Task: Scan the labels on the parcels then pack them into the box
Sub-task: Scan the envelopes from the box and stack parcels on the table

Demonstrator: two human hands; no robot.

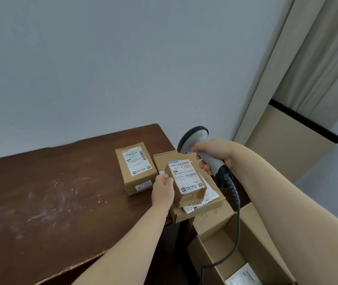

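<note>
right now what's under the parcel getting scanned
A silvery bag lying on a flat cardboard box. The parcel covers most of the bag, so its label cannot be read.

Plain pale grey wall (102,58), evenly lit. Dark brown wooden table (51,192) against it (top scuffed whitish). Beige curtain (287,68) at right; low beige partition (291,145), black top edge.

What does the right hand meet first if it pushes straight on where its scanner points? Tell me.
Probably the small parcel that the left hand holds: the scanner's red dot sits on its label, though depth is unclear.
</note>
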